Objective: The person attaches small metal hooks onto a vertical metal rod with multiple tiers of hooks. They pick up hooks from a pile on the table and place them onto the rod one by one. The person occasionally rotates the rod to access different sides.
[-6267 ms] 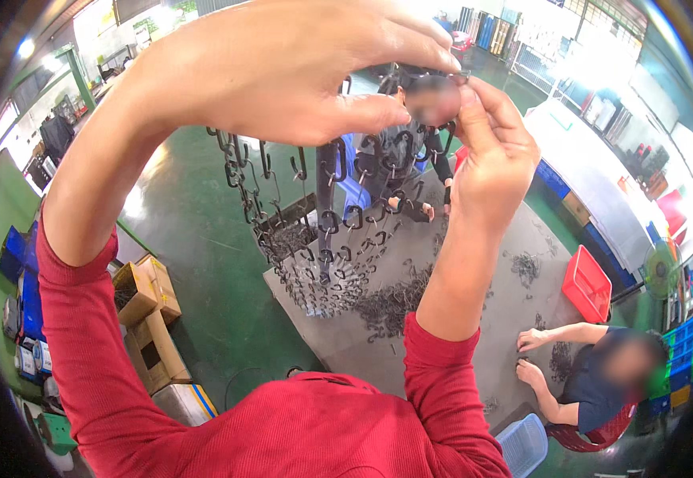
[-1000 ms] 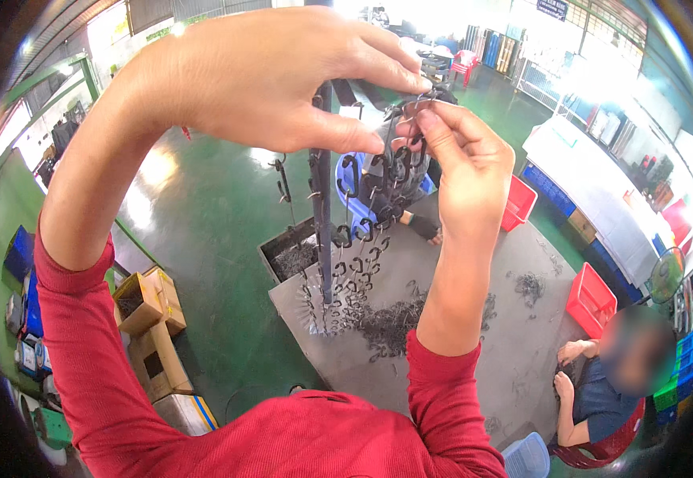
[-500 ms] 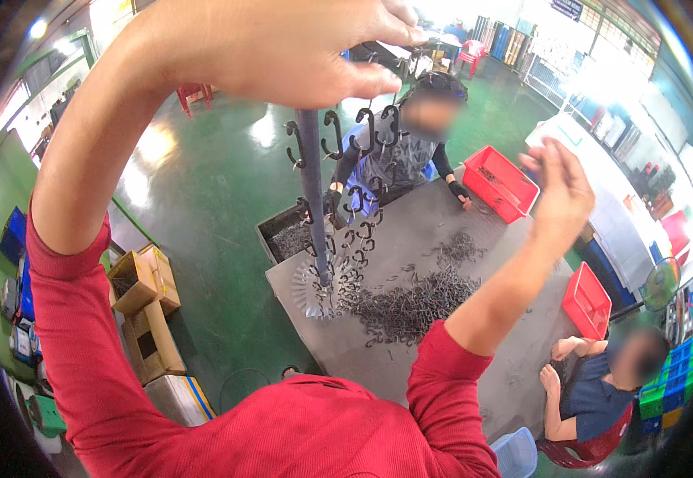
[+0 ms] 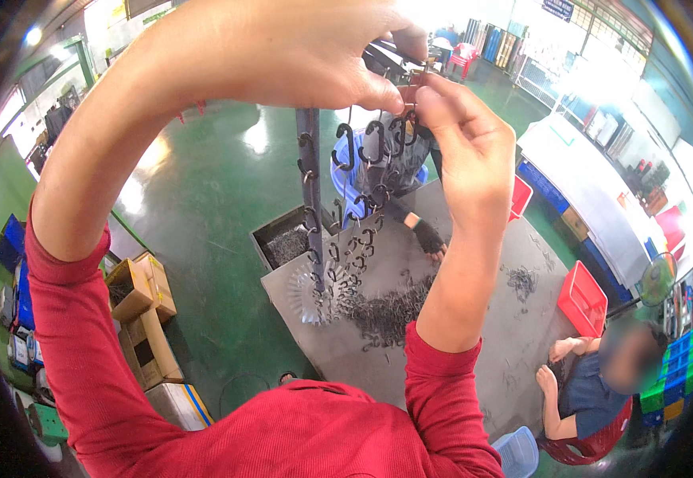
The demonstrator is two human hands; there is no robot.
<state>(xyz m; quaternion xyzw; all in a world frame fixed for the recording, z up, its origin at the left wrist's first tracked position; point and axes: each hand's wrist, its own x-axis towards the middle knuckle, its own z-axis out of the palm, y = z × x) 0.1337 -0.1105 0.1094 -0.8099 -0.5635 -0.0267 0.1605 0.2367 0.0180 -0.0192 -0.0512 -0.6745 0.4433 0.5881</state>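
My left hand is raised at the top of a hanging rack, its fingers and thumb curled round something there that I cannot make out. My right hand meets it from the right, thumb and fingers pinched together; what lies between them is hidden. Just below both hands hang black C-shaped hooks, strung in columns around a grey upright pole. The strings of hooks run down towards a round, ribbed, clear dish on the grey table. A heap of loose black hooks spreads beside it.
Across the grey table, a co-worker's gloved hand reaches in. Another person sits at the right, near a red tray. A dark bin adjoins the table's far left. Cardboard boxes stand on the green floor at left.
My right hand has moved left and up to meet my left hand at the rack top. The co-worker across the table leans in, an arm reaching towards the heap.
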